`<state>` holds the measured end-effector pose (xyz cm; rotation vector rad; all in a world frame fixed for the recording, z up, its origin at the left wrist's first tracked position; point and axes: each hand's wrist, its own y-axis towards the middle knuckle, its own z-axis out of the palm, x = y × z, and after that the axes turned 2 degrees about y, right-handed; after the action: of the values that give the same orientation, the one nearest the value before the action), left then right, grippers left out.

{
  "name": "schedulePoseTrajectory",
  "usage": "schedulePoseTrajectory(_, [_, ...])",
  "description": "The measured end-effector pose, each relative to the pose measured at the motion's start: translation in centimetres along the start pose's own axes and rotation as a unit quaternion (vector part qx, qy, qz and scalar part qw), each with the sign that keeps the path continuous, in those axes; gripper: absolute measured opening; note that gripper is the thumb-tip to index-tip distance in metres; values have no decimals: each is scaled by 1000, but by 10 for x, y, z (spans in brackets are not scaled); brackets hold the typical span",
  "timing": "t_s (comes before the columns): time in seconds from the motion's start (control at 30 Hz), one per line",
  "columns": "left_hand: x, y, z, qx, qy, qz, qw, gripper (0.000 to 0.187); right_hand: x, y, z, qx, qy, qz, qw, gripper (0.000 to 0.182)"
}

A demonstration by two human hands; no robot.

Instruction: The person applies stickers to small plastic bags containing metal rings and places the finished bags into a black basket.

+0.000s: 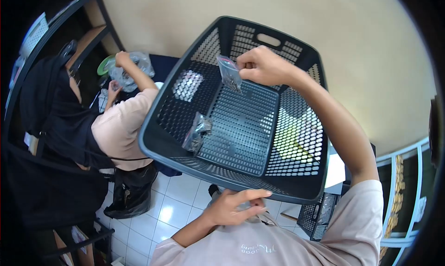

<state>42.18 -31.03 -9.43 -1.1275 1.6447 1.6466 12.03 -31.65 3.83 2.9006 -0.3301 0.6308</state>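
Note:
My right hand [266, 66] reaches over a large black plastic basket [241, 127] and pinches a small clear zip bag [230, 76] by its edge. Small dark pieces lie at the bottom of that bag, which hangs inside the basket near its far wall. A second zip bag [198, 131] with similar dark contents lies in the basket at the left side of its floor. At the near rim is my left hand [236, 208], its index finger stretched out along the edge and the fingers apart.
To the left, a person [125, 122] handles a clear plastic bag [134, 73] beside a green bowl [105, 65]. A black plastic bag [132, 192] is on the tiled floor [174, 201]. Shelving [76, 41] stands at left, a pale rack [419, 192] at right.

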Motion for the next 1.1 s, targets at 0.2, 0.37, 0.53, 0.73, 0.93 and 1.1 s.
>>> schedulePoseTrajectory(0.2, [-27,7,24,241,-220,27,945,29,45,-156,-76,-208,-9,-9,978,16])
schedulePoseTrajectory(0.37, [-44,24,122,361,-226,13,905,29,64,-299,-92,-366,19,16,930,12])
schedulePoseTrajectory(0.53, [-24,23,226,297,-147,25,943,24,71,-443,-67,-404,96,93,905,9])
schedulePoseTrajectory(0.73, [15,16,350,-5,-260,-89,961,40,56,-593,29,-460,271,247,809,11])
schedulePoseTrajectory(0.93, [30,3,413,230,-264,-229,909,16,48,-657,108,-516,377,324,698,9])
schedulePoseTrajectory(1.1, [32,1,434,172,-266,-232,920,12,30,-669,117,-509,382,317,703,10])
